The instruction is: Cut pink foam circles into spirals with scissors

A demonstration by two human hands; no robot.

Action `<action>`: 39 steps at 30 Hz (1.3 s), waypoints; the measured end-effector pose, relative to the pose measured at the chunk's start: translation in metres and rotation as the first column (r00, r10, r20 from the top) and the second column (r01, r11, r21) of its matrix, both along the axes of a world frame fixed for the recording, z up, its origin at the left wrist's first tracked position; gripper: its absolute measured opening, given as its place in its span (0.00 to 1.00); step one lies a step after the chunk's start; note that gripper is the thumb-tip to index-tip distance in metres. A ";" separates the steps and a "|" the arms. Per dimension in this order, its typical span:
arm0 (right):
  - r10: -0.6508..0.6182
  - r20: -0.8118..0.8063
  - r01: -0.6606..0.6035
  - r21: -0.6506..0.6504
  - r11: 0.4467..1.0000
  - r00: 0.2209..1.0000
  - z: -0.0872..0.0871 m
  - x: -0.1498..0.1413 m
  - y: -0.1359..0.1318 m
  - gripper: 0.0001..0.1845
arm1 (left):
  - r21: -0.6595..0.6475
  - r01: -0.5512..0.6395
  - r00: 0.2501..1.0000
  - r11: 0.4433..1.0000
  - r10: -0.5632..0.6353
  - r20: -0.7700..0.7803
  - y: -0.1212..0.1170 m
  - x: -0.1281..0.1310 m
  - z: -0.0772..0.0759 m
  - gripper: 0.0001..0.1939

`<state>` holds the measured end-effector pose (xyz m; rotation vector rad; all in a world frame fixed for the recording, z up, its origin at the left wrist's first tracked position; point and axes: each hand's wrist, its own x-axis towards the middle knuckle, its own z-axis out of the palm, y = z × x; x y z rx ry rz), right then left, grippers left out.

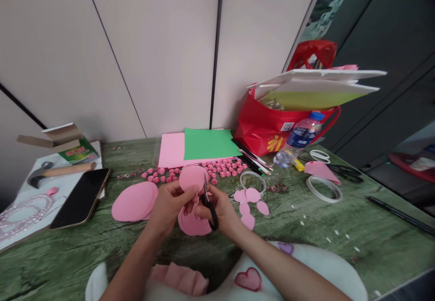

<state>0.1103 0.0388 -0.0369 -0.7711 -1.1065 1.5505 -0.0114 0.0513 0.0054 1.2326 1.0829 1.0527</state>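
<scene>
My left hand (171, 201) pinches a pink paper circle (190, 176) by its lower edge, holding it up above the table. Black-handled scissors (211, 212) are in my right hand (220, 210), their blades upright at the circle's right side. Whether the blades touch the paper I cannot tell. Below my hands lies a stack of pink paper circles (193, 225), partly covered by my fingers. To the left sits a pile of larger pink paper circles (134, 202). Small pink paper pieces (248, 208) are scattered right of my right hand.
Many rolled pink paper buds (222, 169) lie behind my hands, before green paper (210, 144). A phone (81, 198) and hammer (59, 170) are at left. A red bag (253, 126), water bottle (297, 140) and tape roll (324, 189) stand or lie at right.
</scene>
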 end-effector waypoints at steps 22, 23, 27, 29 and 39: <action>-0.001 0.057 0.003 -0.044 0.999 0.998 0.004 0.002 -0.001 0.20 | 0.024 -0.021 1.000 0.999 0.020 0.012 0.003 -0.006 0.001 0.09; -0.002 0.061 0.005 -0.043 0.999 0.998 0.003 0.002 -0.001 0.20 | 0.027 -0.021 1.000 0.999 0.021 0.010 0.003 -0.006 0.001 0.09; 0.002 0.068 0.001 -0.040 0.999 0.998 0.000 0.002 -0.001 0.19 | 0.028 -0.034 0.999 0.999 0.033 0.017 0.003 -0.006 0.002 0.09; 0.003 0.071 0.000 -0.043 0.999 0.998 0.000 0.002 -0.001 0.19 | 0.027 -0.041 0.999 0.999 0.040 0.023 0.003 -0.006 0.002 0.09; 0.006 0.077 0.000 -0.078 0.997 0.997 0.003 0.000 -0.004 0.20 | 0.005 -0.055 0.995 0.998 0.055 0.083 0.003 -0.005 0.002 0.08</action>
